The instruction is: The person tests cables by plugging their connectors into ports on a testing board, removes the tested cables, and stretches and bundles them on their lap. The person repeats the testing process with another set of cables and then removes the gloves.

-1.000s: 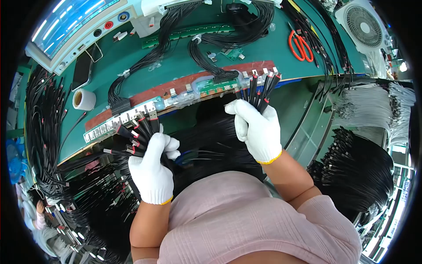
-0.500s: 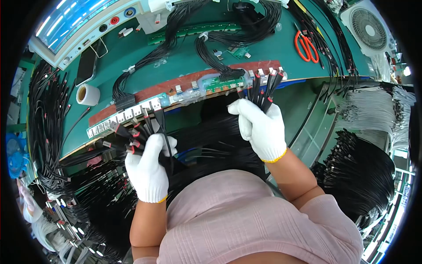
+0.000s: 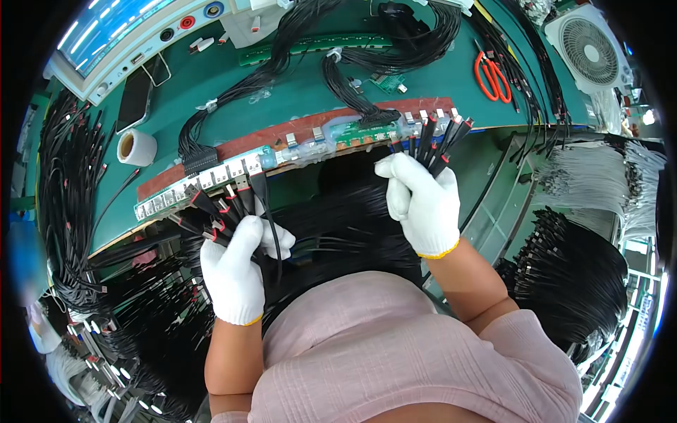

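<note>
My left hand (image 3: pixel 234 275), in a white knit glove, is closed around a bunch of black cables (image 3: pixel 224 211) with metal plugs and red marks near their ends. These plugs fan out just below a white strip of ports (image 3: pixel 204 183); one cable's end meets the strip's right end, though whether it is plugged in I cannot tell. My gloved right hand (image 3: pixel 423 201) grips a second bunch of black cables (image 3: pixel 436 146), plugs pointing up. One of its cables reaches the board's edge beside the green circuit board (image 3: pixel 363 132). The fingers hide the lower cable lengths.
A tester with a screen (image 3: pixel 116 42), a phone (image 3: pixel 137 102) and a tape roll (image 3: pixel 137 147) stand at left on the green bench. Red-handled cutters (image 3: pixel 492 77) and a white fan (image 3: pixel 591 49) are at right. Cable bundles hang on both sides.
My right hand has shifted slightly right with its cable bunch. The left bunch has tilted a little, its plugs now closer together under the strip. Both hands keep their hold.
</note>
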`<state>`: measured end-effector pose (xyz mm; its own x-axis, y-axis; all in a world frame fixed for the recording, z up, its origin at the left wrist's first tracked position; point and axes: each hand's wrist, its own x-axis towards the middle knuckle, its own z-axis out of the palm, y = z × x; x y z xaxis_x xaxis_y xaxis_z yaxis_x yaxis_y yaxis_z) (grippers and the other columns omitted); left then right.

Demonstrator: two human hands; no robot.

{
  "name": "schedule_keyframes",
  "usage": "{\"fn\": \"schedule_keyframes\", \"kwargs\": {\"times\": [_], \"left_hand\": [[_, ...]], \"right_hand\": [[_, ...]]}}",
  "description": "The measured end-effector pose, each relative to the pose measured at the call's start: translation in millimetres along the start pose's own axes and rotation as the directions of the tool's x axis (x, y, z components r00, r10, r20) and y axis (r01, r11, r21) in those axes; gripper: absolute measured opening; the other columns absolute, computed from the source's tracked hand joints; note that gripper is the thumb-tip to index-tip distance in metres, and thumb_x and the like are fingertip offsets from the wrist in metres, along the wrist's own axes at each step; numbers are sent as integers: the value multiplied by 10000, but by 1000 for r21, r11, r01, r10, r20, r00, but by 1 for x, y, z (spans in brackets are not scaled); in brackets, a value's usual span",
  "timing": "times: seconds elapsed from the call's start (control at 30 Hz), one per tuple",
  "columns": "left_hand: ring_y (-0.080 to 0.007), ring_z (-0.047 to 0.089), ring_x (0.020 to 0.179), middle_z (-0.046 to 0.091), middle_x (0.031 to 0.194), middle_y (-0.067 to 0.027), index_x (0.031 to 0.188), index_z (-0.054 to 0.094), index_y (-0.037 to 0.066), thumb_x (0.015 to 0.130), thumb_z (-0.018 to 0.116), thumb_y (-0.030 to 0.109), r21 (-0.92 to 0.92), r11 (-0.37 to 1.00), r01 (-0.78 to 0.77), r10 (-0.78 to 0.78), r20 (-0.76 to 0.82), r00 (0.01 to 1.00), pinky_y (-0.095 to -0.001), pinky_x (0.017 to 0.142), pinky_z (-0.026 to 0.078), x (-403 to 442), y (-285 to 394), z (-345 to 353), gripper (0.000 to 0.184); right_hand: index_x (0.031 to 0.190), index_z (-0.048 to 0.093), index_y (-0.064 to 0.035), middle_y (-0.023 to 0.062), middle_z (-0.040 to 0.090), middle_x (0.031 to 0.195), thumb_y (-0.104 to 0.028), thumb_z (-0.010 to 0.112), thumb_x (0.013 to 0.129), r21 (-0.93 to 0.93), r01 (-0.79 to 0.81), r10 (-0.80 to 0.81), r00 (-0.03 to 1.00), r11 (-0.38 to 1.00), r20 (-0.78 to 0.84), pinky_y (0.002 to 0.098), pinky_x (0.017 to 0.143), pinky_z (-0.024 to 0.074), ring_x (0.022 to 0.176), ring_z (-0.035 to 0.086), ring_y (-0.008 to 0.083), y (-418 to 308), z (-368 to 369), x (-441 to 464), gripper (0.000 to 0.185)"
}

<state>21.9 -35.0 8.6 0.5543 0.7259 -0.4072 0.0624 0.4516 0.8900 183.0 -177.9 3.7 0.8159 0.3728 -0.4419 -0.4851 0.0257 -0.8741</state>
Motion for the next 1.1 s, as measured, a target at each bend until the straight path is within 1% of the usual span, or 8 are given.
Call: {"fn": "schedule_keyframes", "kwargs": {"times": [0.07,0.2,0.4,0.53,0.67,0.77,0.87,1.1], "left_hand": [[-206,607,597,650,704,-153,850,593,-55,902,555,98,-22,1000,2,-2,3,1000,-310,583,479,0,0,1,165],[-188,588,590,629,689,-129,816,580,-31,912,552,106,-78,995,-67,52,-178,983,-304,592,477,-6,-3,13,170],[-178,587,621,642,717,-134,828,598,-30,919,541,131,22,994,-110,111,-41,993,-298,618,482,-1,2,13,193],[-173,614,719,658,855,-124,998,611,-38,929,570,161,-58,996,-74,68,-112,991,-298,664,496,-1,-2,10,214],[-161,617,692,660,842,-112,998,613,-39,893,605,107,-55,990,-130,119,-170,978,-290,643,500,1,-7,3,180],[-165,620,665,661,813,-112,990,616,-39,893,601,107,17,987,-160,160,-151,975,-299,629,509,0,-10,-2,176],[-172,623,647,660,777,-111,964,618,-45,889,596,98,49,986,-160,166,-169,971,-306,621,516,-5,-8,-1,163],[-167,577,633,640,739,-117,918,604,-45,908,564,161,91,995,-45,60,-176,983,-299,642,472,-5,3,-4,210]], "right_hand": [[775,661,18,-6,421,477,-78,623,823,7,-4,5,1000,1000,-28,252,382,239,377,337,88,0,5,0,114],[873,679,30,31,485,518,-126,592,879,13,-10,9,996,1000,85,264,411,303,421,401,118,-2,-1,-2,179],[985,657,84,101,585,619,-189,540,936,50,-3,-6,985,999,170,291,466,409,517,522,184,3,-17,-1,302],[931,669,33,62,589,603,-211,617,894,50,-32,24,989,998,147,245,417,362,465,496,114,-7,-9,1,252],[891,673,15,5,476,518,-174,641,847,21,-115,113,989,993,91,240,394,285,408,397,79,-6,-7,-14,196],[862,672,13,15,494,522,-181,650,835,6,-37,36,995,999,89,243,414,307,425,421,90,0,-6,-10,197],[859,670,21,25,509,525,-188,627,858,-69,-89,97,988,994,118,243,419,317,430,428,98,-8,-8,2,213],[818,654,35,25,492,508,-158,615,855,88,-26,21,998,996,57,249,407,298,408,406,99,1,4,2,200]]}}
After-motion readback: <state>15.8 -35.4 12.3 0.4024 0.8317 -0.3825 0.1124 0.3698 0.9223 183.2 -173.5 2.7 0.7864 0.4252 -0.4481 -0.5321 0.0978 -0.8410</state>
